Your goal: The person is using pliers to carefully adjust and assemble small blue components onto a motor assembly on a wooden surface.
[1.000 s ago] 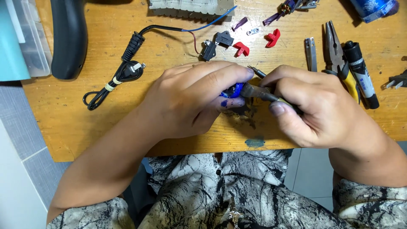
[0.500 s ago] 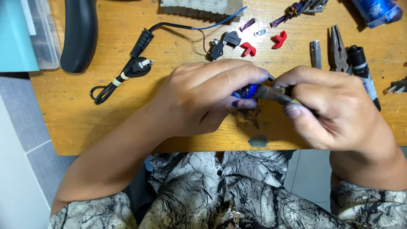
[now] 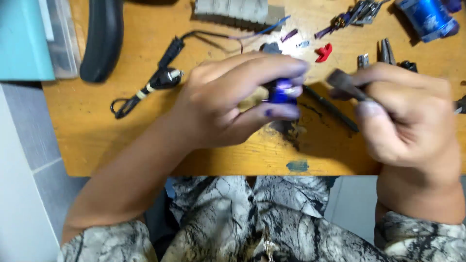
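My left hand pinches a small blue cylindrical part between fingers and thumb, just above the wooden workbench. My right hand is off to the right, its fingers closed around a thin dark tool whose blunt end points toward the blue part. The tool tip and the part are a short gap apart. A slim black rod lies on the bench between my hands.
A coiled black cable with plug lies left of my hands. Further back sit a red clip, pliers, a blue cylinder, a grey finned block, a black handle and a teal box.
My hands have separated: the right hand drew the tool away to the right, out of the blue part. The view shifted, so the bench sits lower in frame.
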